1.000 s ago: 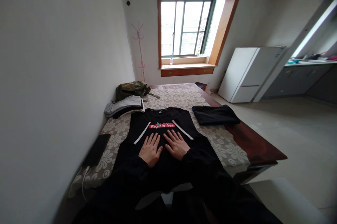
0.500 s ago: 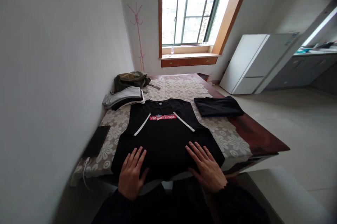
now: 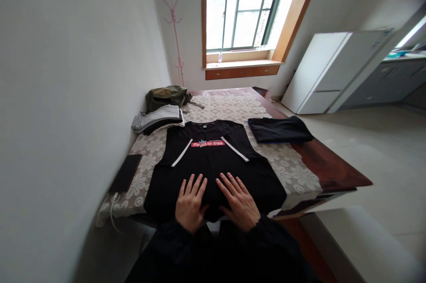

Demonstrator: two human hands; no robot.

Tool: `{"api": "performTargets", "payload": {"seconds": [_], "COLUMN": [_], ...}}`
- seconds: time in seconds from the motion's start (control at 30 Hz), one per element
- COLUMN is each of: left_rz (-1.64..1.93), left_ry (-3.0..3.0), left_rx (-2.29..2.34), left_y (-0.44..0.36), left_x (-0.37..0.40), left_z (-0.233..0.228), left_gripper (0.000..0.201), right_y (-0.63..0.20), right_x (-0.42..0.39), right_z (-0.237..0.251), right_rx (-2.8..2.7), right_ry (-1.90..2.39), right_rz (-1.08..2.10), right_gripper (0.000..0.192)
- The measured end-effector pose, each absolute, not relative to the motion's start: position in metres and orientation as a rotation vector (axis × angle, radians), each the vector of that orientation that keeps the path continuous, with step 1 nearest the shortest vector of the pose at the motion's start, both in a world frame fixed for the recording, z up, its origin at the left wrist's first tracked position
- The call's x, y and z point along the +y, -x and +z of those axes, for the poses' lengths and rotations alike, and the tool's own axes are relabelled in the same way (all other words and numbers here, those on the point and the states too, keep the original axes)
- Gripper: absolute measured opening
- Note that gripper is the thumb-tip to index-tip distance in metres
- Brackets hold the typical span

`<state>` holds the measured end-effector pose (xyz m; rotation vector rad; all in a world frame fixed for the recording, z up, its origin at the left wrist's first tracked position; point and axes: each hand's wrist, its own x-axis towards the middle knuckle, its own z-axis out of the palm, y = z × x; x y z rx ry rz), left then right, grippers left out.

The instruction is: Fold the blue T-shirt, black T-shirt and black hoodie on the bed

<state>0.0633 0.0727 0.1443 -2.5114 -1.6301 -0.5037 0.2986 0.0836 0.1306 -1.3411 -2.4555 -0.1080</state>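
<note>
I see left hand (image 3: 190, 203) and right hand (image 3: 240, 203) flat, palms down, fingers spread, gripping nothing, side by side on lower part of black T-shirt (image 3: 213, 163). Half second ago hands sat wide apart at hem corners; now drawn together at centre. Shirt lies front up on flowered tablecloth (image 3: 293, 172), long axis running away from me, collar toward window (image 3: 246, 5).

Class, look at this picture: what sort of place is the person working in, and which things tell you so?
Probably a small home flat, not a workshop. A white fridge and kitchen counter stand to the right, a coat stand by the window, and both hands rest flat on a black shirt spread over a table.
</note>
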Motion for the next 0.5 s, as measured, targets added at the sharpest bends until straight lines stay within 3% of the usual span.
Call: {"api": "performTargets", "payload": {"seconds": [0.13,0.3,0.5], "left_rz": [-0.525,-0.58,-0.903], "left_ry": [2.502,2.263,1.96], "left_rx": [-1.628,-1.801,-1.901], "left_y": [-0.07,-0.005,0.042], "left_x": [0.077,0.058,0.021], "left_z": [0.14,0.129,0.105], "left_gripper": [0.079,0.072,0.062], "right_y": [-0.301,-0.379,-0.44], "right_x": [0.087,0.079,0.065], "right_z": [0.128,0.12,0.095], "right_rx": [-2.432,-2.304,-2.051], "right_ry": [1.374,1.546,1.627], "right_rz": [-0.13,-0.239,-0.297], "right_gripper": [0.092,0.086,0.071]}}
